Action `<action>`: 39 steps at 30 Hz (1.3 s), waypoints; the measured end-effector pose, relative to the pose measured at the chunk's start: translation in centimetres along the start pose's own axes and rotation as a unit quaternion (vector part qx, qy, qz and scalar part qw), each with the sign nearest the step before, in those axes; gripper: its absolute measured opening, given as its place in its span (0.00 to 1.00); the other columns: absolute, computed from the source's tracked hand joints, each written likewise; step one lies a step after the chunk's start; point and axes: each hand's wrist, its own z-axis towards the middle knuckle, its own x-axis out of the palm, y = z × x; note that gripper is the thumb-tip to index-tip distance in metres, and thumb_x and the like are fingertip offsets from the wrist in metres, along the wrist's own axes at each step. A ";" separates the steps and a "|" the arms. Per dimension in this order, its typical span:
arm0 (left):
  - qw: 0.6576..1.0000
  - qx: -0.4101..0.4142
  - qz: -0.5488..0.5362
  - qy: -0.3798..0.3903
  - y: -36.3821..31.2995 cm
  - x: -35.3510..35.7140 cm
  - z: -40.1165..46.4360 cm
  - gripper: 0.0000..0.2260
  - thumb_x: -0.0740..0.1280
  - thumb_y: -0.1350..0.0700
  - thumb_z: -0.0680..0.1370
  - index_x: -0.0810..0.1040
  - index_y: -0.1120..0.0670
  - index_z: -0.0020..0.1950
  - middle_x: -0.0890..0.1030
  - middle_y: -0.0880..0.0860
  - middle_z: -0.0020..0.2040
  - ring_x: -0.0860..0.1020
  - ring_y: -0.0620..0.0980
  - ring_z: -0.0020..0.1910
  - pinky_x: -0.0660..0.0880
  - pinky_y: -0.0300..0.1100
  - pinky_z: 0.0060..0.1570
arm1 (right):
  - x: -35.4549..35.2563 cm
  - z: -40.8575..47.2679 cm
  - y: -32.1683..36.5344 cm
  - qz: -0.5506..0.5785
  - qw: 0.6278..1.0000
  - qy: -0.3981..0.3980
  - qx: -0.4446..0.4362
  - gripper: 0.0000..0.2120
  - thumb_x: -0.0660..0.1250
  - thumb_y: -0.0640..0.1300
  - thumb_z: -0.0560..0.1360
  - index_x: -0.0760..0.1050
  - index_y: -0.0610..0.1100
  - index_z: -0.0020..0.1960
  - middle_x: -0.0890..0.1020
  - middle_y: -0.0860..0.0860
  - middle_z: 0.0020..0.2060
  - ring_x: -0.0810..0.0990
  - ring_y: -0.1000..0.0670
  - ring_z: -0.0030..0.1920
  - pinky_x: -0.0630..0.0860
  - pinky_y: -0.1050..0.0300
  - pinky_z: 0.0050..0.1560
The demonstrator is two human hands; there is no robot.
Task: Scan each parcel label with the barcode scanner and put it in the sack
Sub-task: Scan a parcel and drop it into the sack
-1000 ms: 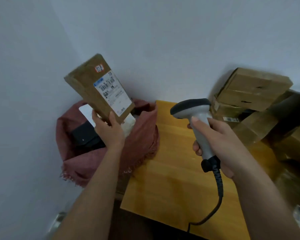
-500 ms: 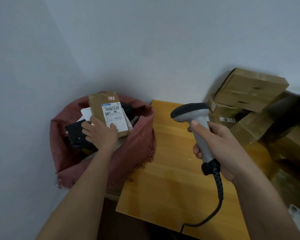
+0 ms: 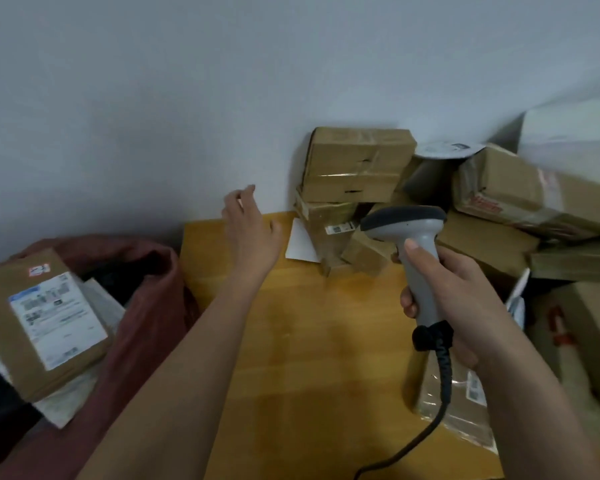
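Note:
A brown parcel with a white label lies on top of other packets in the dark red sack at the left. My left hand is empty, fingers spread, stretched over the far end of the wooden table toward the pile of cardboard parcels by the wall. My right hand grips the handle of the grey barcode scanner, held upright above the table, its black cable hanging down.
More cardboard boxes are stacked at the back right. A taped flat parcel lies on the table under my right forearm. A white card leans at the foot of the pile. Pale walls close the corner.
My left hand let go of the labelled parcel into the sack and swung right toward the box pile. The view turned right. The scanner stayed in my right hand.

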 end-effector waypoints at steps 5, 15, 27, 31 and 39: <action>0.995 0.076 0.025 0.060 -6.0 4.8 5.4 0.37 0.71 0.56 0.74 0.54 0.54 0.78 0.58 0.54 0.75 0.61 0.56 0.72 0.65 0.53 0.68 | -4.3 3.3 -0.5 0.017 0.999 -0.036 0.012 0.16 0.65 0.56 0.79 0.77 0.45 0.56 0.79 0.50 0.28 0.78 0.52 0.29 0.75 0.62 0.29; 0.983 0.099 0.139 0.073 -8.7 8.2 10.4 0.40 0.71 0.60 0.70 0.54 0.54 0.78 0.60 0.58 0.70 0.61 0.60 0.66 0.63 0.53 0.66 | -7.1 6.6 -1.3 0.025 0.997 -0.066 0.029 0.14 0.65 0.56 0.79 0.77 0.45 0.54 0.79 0.52 0.27 0.78 0.52 0.29 0.74 0.61 0.29; 0.986 0.154 0.048 0.041 1.6 2.8 -1.4 0.27 0.79 0.59 0.63 0.73 0.57 0.59 0.71 0.59 0.59 0.64 0.55 0.59 0.73 0.54 0.57 | -2.8 3.7 -0.8 0.063 0.997 -0.036 0.020 0.16 0.67 0.56 0.78 0.77 0.44 0.56 0.80 0.53 0.28 0.78 0.52 0.30 0.75 0.61 0.29; 0.976 0.178 0.111 0.062 5.7 2.0 -8.5 0.27 0.83 0.57 0.57 0.75 0.60 0.51 0.75 0.61 0.53 0.68 0.56 0.54 0.75 0.53 0.50 | -0.5 1.5 -1.1 0.057 0.998 -0.021 0.012 0.15 0.65 0.54 0.79 0.77 0.44 0.56 0.78 0.48 0.30 0.77 0.52 0.29 0.74 0.62 0.28; 0.928 0.095 0.193 0.304 12.4 2.1 -18.7 0.28 0.72 0.45 0.71 0.64 0.50 0.65 0.60 0.53 0.72 0.60 0.54 0.71 0.58 0.48 0.69 | 3.8 -2.0 -2.4 0.006 1.000 -0.009 0.022 0.15 0.64 0.54 0.80 0.76 0.43 0.57 0.76 0.45 0.34 0.76 0.55 0.26 0.73 0.65 0.26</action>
